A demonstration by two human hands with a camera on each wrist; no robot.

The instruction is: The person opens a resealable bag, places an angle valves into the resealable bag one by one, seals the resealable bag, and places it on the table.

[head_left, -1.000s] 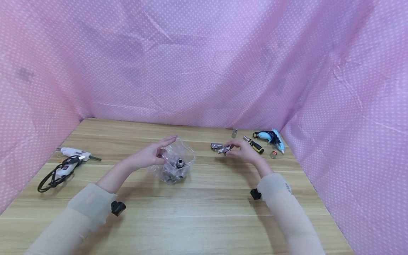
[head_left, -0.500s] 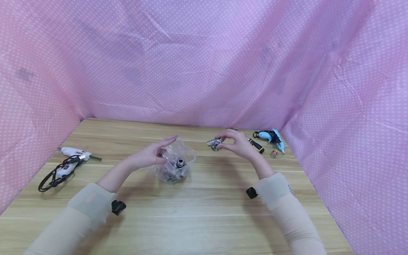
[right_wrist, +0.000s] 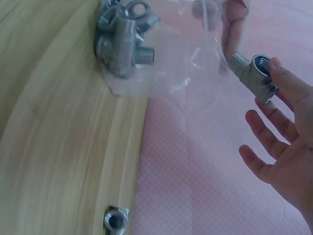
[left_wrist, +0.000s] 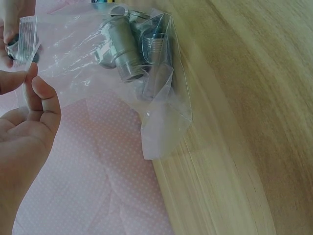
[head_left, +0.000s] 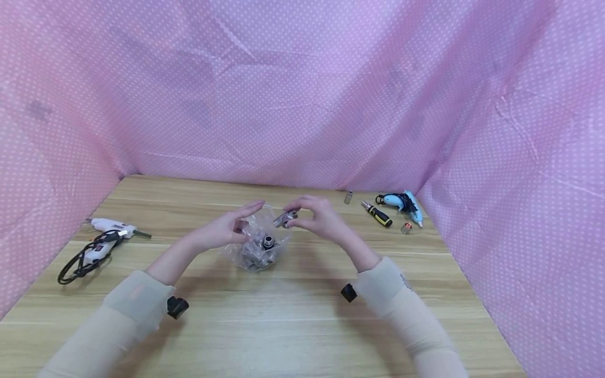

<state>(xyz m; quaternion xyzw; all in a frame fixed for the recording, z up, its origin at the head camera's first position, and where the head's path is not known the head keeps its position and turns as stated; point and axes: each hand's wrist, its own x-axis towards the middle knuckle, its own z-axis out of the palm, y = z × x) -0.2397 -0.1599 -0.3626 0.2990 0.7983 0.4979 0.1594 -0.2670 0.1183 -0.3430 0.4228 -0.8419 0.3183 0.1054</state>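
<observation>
My left hand (head_left: 221,230) pinches the edge of a clear zip bag (left_wrist: 73,73) between thumb and fingers, keeping the bag upright on the table. Inside are several silvery metal pipe fittings (left_wrist: 124,51), some with threaded ends; a dark-rimmed round one (head_left: 268,242) shows near the middle. My right hand (head_left: 320,219) holds a threaded tee fitting (right_wrist: 252,78) by thumb and fingertips, right at the bag's mouth. In the right wrist view its other fingers are spread apart. The bag's plastic partly hides my left fingers.
A white glue gun (head_left: 106,228) with a black cord lies at the left. Toward the back right are a metal fitting (head_left: 348,197), a yellow-black screwdriver (head_left: 378,215), a blue glue gun (head_left: 402,203) and a small red-marked metal piece (head_left: 406,228). Pink dotted cloth surrounds the wooden table (head_left: 264,336).
My right hand has lifted the tee fitting off the table and carried it left to the bag. The left hand and bag have stayed in place.
</observation>
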